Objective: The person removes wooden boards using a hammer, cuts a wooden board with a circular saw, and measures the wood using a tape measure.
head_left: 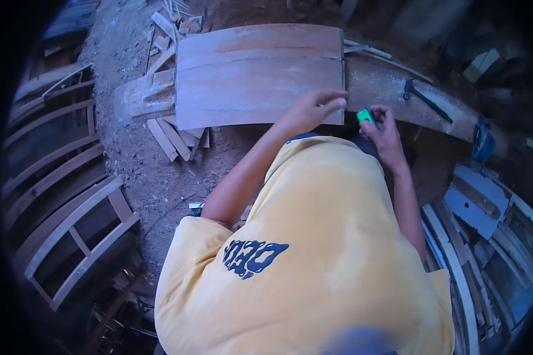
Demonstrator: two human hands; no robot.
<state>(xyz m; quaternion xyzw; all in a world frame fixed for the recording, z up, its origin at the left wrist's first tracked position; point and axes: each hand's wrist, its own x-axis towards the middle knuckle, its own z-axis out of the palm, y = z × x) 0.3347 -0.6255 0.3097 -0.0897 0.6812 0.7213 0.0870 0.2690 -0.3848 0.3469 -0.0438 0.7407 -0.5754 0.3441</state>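
Note:
A wide wooden panel (254,80) lies across the workbench in front of me. Over its near right corner is my left hand (311,111), its fingers stretched to the right with the thumb apart, and nothing visible between them. Just off the panel's right edge, my right hand (387,136) is closed around a small bright green tape measure (365,116). No drawn-out blade can be made out. A dark hammer-like tool (429,102) rests on the bench beyond my right hand.
The worn bench top (391,89) extends right, with a blue object (483,141) at its end. Wood offcuts (170,137) lie on the dirt floor to the left. Wooden frames (83,236) stand at far left; boards (462,254) are stacked at the right.

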